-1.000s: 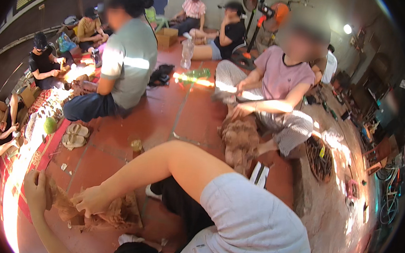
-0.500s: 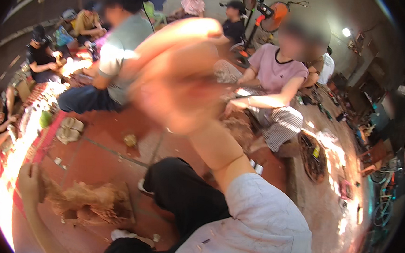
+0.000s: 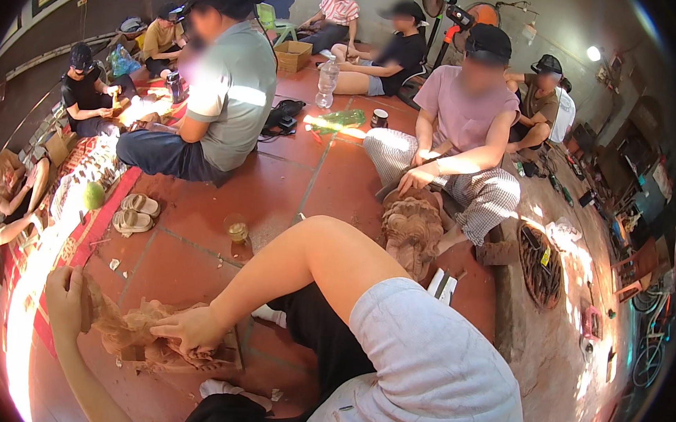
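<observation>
A brown wood carving [image 3: 135,332] lies on the red tiled floor at the lower left. My left hand [image 3: 65,300] grips its left end. My right hand [image 3: 188,331] presses down on its right part, the arm crossing in from the white sleeve at lower right. Whether a tool is in my right hand is hidden. My dark-clothed legs lie just right of the carving.
A person in a pink shirt [image 3: 470,118] sits opposite with another carved piece [image 3: 412,230]. A person in a grey shirt [image 3: 228,93] sits to the left. A glass [image 3: 236,228], sandals [image 3: 132,212], bottles [image 3: 327,81] and a fan [image 3: 446,7] stand around.
My right arm swung up close to the camera half a second ago and has come back down onto the carving. My left hand stays on the carving's left end.
</observation>
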A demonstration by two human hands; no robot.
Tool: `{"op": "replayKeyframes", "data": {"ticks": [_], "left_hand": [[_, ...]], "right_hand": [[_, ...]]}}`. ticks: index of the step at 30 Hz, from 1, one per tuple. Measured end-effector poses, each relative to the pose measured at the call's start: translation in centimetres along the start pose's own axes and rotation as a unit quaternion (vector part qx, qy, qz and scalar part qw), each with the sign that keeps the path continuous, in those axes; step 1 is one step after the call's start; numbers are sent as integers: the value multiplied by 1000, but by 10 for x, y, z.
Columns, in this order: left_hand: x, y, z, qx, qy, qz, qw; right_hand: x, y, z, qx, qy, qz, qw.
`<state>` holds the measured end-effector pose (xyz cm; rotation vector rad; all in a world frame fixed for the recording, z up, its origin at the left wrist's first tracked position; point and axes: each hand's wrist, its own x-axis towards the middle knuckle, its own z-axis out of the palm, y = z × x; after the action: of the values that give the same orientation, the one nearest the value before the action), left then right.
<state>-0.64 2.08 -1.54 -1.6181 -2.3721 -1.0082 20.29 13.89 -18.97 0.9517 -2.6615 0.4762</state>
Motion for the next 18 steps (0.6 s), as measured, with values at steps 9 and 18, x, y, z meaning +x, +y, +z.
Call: {"op": "replayKeyframes", "data": {"ticks": [9,18], "left_hand": [[4,9,-3,3,-32,-19,999],[0,-22,-5,-37,-45,-55,997]], "right_hand": [[15,16,-8,-88,32,-5,996],[29,1,-23,-118,74,-29,990]]}}
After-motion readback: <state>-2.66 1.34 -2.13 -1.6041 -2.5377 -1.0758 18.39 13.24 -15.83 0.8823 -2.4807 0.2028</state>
